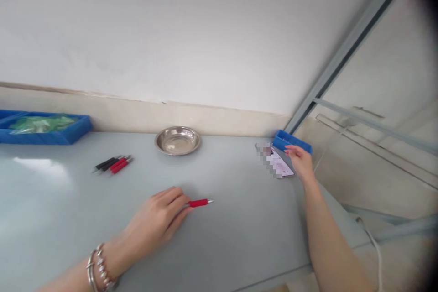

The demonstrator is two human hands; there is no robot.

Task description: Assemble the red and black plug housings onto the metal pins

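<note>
My left hand (167, 212) is closed on a red pen (199, 203) just above the grey table. The pen's silver tip points right, and its rear end is hidden by my fingers. At the far right, my right hand (299, 160) is by a small blue tray (282, 138), its thumb and fingertips drawn together at the tray's near side. Whatever those fingertips may hold is too small to make out. Several black and red pens (118, 164) lie side by side at the left of the table.
A round metal dish (177, 140) stands near the wall. A phone-like flat item (279, 164), partly blurred out, lies beside the small blue tray. Far left, a larger blue bin (73, 133) holds green plastic bags (44, 123). A metal frame (342, 61) rises at the right edge.
</note>
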